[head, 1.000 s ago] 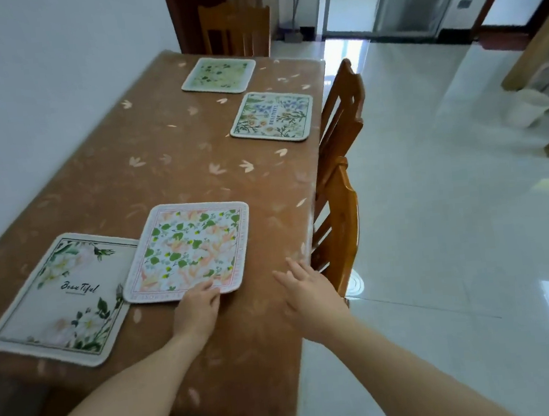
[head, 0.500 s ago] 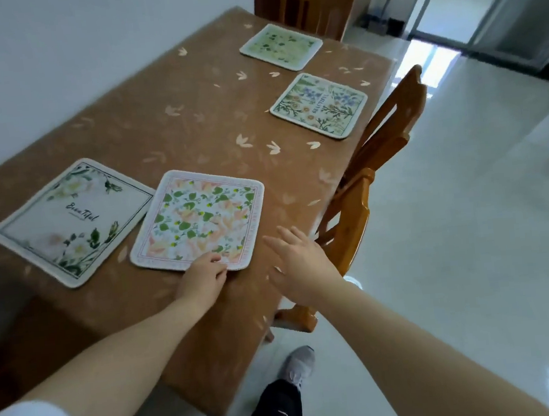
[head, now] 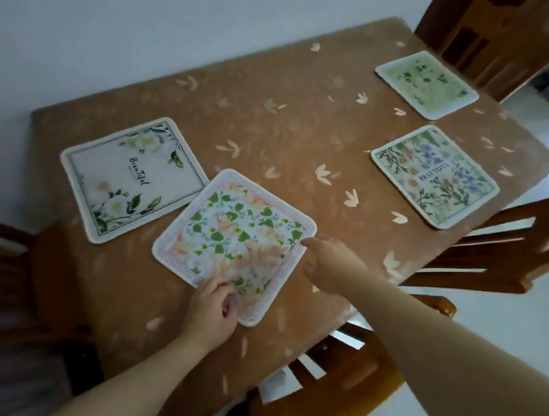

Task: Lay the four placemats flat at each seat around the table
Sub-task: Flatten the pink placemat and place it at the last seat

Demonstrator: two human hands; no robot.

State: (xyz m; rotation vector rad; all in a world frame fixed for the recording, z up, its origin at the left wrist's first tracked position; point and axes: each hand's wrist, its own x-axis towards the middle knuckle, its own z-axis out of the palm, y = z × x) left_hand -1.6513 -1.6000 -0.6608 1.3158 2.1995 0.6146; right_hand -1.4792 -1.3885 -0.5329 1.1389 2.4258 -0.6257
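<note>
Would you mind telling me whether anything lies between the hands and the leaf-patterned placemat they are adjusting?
Nothing visible does. The left hand already grips the near corner of the leaf-patterned placemat, and the right hand touches its right corner with a fingertip. The white floral placemat lies close beside it, on the far left.

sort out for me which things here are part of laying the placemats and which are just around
Part of the job:
- leaf-print placemat, left hand gripping its near corner, right hand at its right corner
- white "Beautiful" placemat
- blue-flower placemat
- pale green placemat
- table

Just around:
- wooden chairs, one at the near edge
- white wall
</note>
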